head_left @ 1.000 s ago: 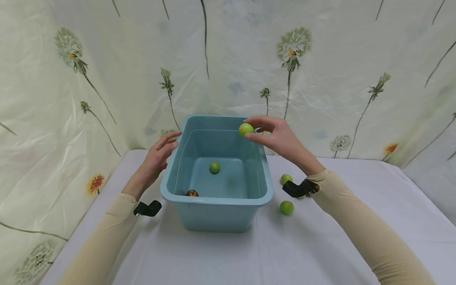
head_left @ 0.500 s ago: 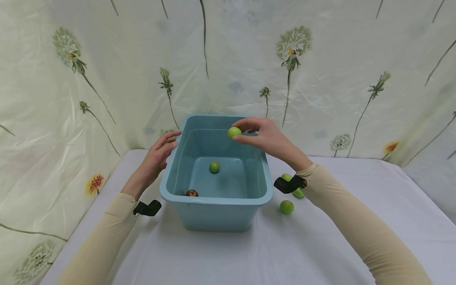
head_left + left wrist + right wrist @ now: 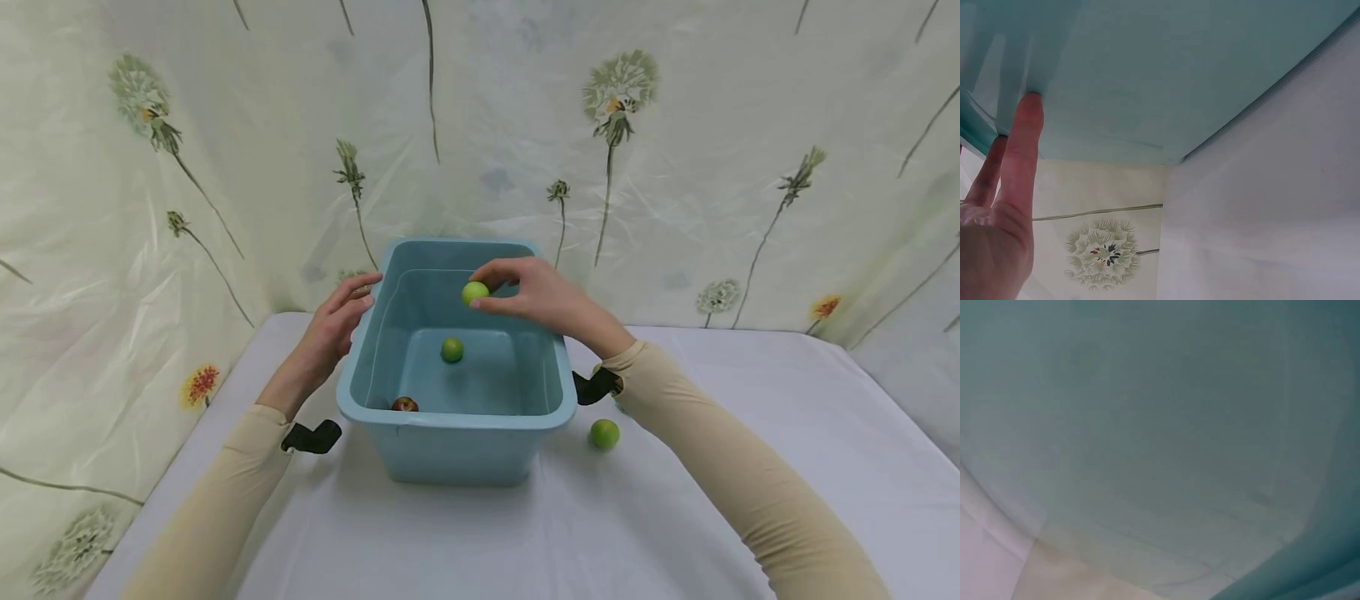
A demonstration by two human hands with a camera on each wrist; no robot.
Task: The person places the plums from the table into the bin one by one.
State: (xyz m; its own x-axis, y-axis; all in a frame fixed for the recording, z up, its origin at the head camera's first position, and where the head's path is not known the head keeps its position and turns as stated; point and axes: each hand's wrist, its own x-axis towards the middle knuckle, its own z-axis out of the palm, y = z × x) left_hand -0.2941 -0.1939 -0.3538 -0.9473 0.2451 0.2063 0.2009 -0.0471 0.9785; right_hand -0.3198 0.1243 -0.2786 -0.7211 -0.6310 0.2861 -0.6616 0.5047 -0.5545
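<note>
A light blue plastic tub (image 3: 457, 422) stands on the table. My right hand (image 3: 543, 293) reaches over its right rim and pinches a lime (image 3: 474, 294) between thumb and fingers, above the inside of the tub. A second lime (image 3: 452, 350) lies on the tub floor. Near the front wall inside sits a small reddish-brown round fruit (image 3: 405, 404), partly hidden by the rim. With fairly straight fingers, my left hand (image 3: 324, 343) touches the tub's left side; the left wrist view shows fingertips against the blue wall (image 3: 1122, 81). In the right wrist view only the tub wall (image 3: 1166, 425) fills the frame.
On the white-covered table (image 3: 315, 533), a lime (image 3: 603, 434) lies right of the tub. More green fruit is mostly hidden behind the right wrist's black camera mount (image 3: 596, 387). A floral curtain (image 3: 480, 108) hangs behind the table and along its left side.
My right hand has moved left and slightly down with the lime, from above the tub's right rim to over its inside. The left hand has stayed at the tub's side.
</note>
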